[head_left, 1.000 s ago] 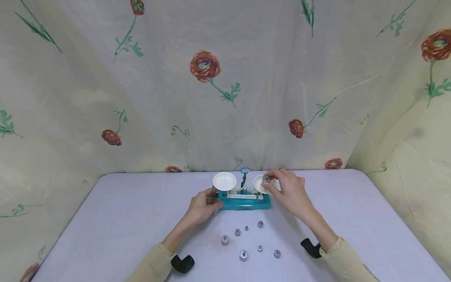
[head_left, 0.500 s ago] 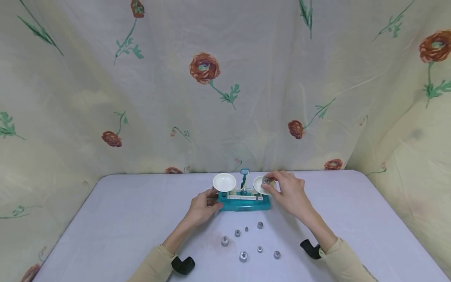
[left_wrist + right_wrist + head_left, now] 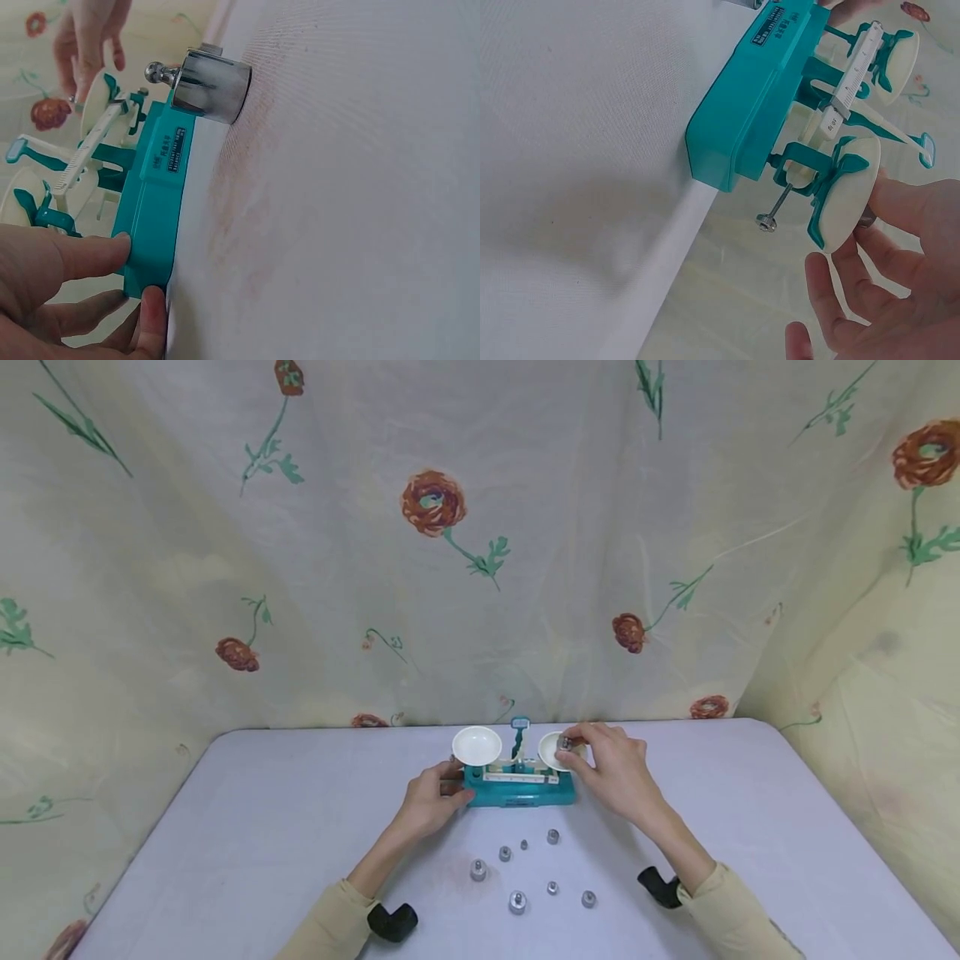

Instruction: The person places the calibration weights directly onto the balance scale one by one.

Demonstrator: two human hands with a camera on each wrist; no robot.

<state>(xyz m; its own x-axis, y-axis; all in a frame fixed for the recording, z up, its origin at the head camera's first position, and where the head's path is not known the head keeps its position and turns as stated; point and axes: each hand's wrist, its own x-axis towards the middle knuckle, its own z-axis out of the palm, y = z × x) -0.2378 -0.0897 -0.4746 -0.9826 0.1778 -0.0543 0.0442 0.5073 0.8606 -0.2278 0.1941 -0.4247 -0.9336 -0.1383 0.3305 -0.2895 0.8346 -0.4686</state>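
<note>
A teal balance scale (image 3: 520, 793) with two white pans stands near the far edge of the table. The left hand (image 3: 431, 799) grips the left end of its base; in the left wrist view the thumb (image 3: 105, 255) lies on one face and fingertips wrap the end. Over the right pan (image 3: 549, 747), the right hand (image 3: 618, 774) pinches a small silver knobbed weight (image 3: 565, 743) between thumb and fingers. From the right wrist, that pan (image 3: 851, 195) hides most of the weight. The left pan (image 3: 477, 746) has nothing on it.
Several silver weights of different sizes stand in front of the scale, among them a large weight (image 3: 517, 902) and a smaller weight (image 3: 588, 899). A white cloth covers the table (image 3: 247, 827). Behind it hangs a flower-printed curtain (image 3: 330, 568).
</note>
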